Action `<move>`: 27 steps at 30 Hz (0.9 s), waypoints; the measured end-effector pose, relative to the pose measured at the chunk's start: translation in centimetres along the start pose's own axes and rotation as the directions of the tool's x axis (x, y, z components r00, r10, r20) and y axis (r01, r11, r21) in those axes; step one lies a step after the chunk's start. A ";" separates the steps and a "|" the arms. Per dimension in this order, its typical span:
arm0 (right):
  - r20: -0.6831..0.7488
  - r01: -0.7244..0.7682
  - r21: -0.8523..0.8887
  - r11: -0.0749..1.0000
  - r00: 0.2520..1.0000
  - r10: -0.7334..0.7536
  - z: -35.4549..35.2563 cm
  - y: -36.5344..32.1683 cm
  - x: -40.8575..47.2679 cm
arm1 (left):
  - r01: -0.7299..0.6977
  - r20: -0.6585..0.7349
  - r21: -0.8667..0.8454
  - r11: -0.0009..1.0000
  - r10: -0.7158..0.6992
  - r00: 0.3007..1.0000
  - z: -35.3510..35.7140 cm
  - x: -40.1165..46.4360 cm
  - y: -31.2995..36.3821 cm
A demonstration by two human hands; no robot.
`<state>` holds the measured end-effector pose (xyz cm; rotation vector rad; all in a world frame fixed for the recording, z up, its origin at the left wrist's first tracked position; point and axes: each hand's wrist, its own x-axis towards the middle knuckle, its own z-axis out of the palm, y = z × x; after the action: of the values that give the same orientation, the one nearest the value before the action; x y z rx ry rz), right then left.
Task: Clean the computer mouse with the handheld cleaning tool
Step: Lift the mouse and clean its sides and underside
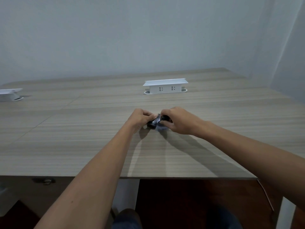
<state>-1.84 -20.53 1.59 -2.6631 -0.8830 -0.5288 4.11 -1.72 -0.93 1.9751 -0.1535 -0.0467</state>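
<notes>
I judged the cleaning to be under way, not finished. The left hand (141, 117) curled its grip round the black computer mouse (152, 124), tilted up off the desk (82, 129) near the middle. The right hand (175, 120) pinched a dark handheld cleaning tool (164, 117) against the mouse, with a pale bluish bit (160, 128) under it that I couldn't make out. How much of the mouse was clean I couldn't tell. I counted one mouse, one tool, two hands, and two white socket boxes: one behind the hands (165, 85), one at the far left (9, 95).
</notes>
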 end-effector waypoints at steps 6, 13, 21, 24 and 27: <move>-0.032 -0.152 -0.039 0.988 0.988 0.150 -0.6 2.5 0.2 | 0.013 -0.012 0.004 1.000 -0.013 1.000 0.0 0.0 0.0; -0.083 -0.009 0.039 0.999 0.996 0.013 0.2 0.0 -0.3 | 0.005 -0.004 -0.008 1.000 -0.005 1.000 0.0 -0.2 0.0; -0.123 -0.010 0.006 1.000 0.992 0.011 -0.8 0.3 0.1 | 0.011 -0.021 -0.009 1.000 -0.011 1.000 0.0 -0.2 0.0; -0.116 0.022 0.016 1.000 0.993 -0.020 -0.3 -0.2 0.1 | 0.022 -0.012 -0.018 1.000 -0.022 1.000 0.0 -0.2 -0.1; -0.123 0.059 0.075 0.995 0.991 -0.050 0.2 -1.4 0.0 | 0.033 -0.010 0.016 0.999 -0.033 0.999 -0.1 -0.3 -0.1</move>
<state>-2.71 -19.36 1.60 -2.5133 -0.9234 -0.6466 3.85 -1.57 -1.00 1.9935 -0.1156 -0.0579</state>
